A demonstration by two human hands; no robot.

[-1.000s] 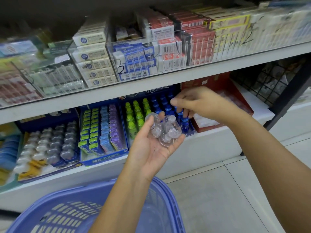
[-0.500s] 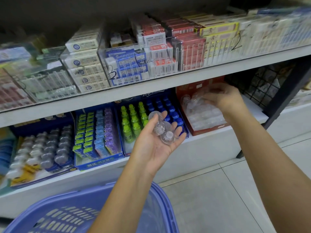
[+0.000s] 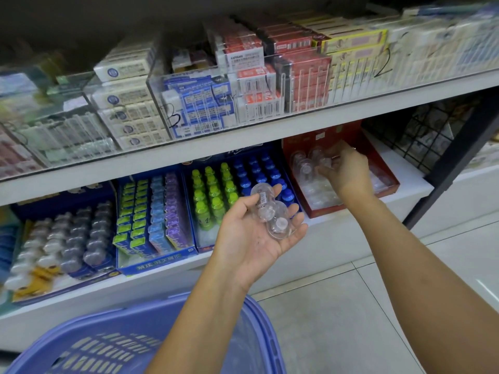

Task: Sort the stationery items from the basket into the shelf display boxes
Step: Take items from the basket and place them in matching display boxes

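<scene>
My left hand (image 3: 251, 238) is palm up in front of the lower shelf, cupping a few clear plastic bottles (image 3: 270, 211). My right hand (image 3: 344, 171) reaches into the red display box (image 3: 388, 184) on the lower shelf, its fingers around a clear bottle (image 3: 325, 157) just above the rows of clear bottles inside. The blue plastic basket (image 3: 129, 344) sits below my left forearm at the bottom of the view; its contents are hidden from here.
Left of the red box stand a blue box of green and blue-capped bottles (image 3: 224, 190), a box of coloured packs (image 3: 154, 211) and a box of silver items (image 3: 67, 236). The upper shelf (image 3: 243, 136) holds clear bins of boxed goods. A black wire rack (image 3: 432, 136) stands on the right.
My right hand took a clear bottle from my left palm and carried it right into the red box. My left hand stayed in place with fewer bottles.
</scene>
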